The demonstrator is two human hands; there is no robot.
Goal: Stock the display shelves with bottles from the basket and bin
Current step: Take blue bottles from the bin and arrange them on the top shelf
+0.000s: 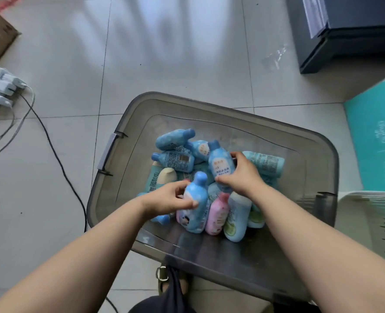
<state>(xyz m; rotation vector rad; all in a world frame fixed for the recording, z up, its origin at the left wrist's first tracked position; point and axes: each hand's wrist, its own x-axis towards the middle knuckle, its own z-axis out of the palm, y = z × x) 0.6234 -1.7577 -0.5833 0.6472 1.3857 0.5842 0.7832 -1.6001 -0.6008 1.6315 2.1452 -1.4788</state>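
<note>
Smoky grey translucent bin, mostly blue bottles, one pink bottle.

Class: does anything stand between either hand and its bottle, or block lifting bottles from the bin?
Nothing visible. The left hand grips the nearer blue bottle, the right hand the farther blue bottle; the bin is open above. Shelves are out of view.
</note>
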